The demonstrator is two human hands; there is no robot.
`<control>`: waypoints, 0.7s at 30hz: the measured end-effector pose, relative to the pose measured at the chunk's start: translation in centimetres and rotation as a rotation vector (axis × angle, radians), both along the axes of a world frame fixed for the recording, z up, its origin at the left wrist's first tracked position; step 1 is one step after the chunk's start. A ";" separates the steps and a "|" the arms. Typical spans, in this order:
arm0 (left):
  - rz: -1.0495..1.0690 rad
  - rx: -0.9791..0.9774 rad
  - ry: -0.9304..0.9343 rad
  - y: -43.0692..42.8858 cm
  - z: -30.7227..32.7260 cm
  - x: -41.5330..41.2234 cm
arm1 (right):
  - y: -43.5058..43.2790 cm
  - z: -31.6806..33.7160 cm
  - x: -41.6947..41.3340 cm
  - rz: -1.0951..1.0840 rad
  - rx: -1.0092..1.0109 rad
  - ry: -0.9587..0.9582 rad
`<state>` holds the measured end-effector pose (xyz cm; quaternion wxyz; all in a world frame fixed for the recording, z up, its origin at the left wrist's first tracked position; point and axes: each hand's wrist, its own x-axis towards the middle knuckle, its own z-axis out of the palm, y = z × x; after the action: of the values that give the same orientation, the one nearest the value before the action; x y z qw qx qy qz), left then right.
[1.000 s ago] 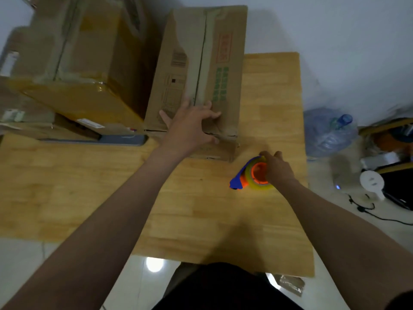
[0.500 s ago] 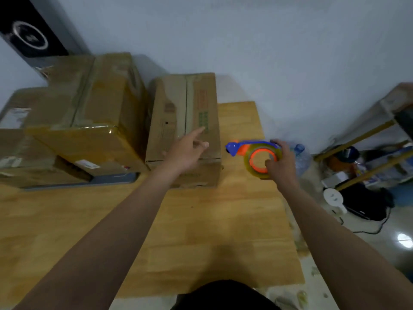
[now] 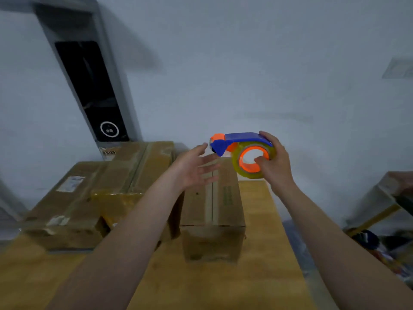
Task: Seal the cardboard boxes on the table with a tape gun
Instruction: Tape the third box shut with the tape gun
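My right hand grips a blue and orange tape gun with a roll of clear tape, holding it in the air above the far end of a narrow cardboard box. That box lies lengthwise on the wooden table, its top seam running away from me. My left hand hovers open, palm turned right, fingers spread just left of the tape gun's nose and above the box. Two bigger cardboard boxes sit to the left.
A grey cabinet with a dark glass panel stands against the white wall behind the boxes. A shelf frame and floor clutter lie to the right of the table. The table's right edge runs close beside the narrow box.
My right hand lifted the tape gun off the table and up over the narrow box. My left hand left the box top and rose beside the gun. The view tilted upward.
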<state>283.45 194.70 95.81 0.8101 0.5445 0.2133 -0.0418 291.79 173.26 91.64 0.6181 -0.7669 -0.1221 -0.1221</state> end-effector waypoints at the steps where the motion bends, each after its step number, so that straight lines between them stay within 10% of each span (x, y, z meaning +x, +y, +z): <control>1: 0.005 0.010 -0.029 0.4 1.1 -0.1 | 0.6 1.0 0.0 0.002 0.004 -0.018; 10: 0.097 0.090 -0.167 2.3 7.6 -0.6 | 3.3 8.3 0.2 0.056 0.093 -0.137; 21: 0.119 0.650 -0.166 3.7 7.7 -0.9 | 1.0 9.1 -0.4 0.316 -0.198 -0.294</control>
<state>282.52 198.43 103.49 0.6097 0.7624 0.1803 0.1204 291.38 174.23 100.78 0.5269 -0.7690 -0.3406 -0.1219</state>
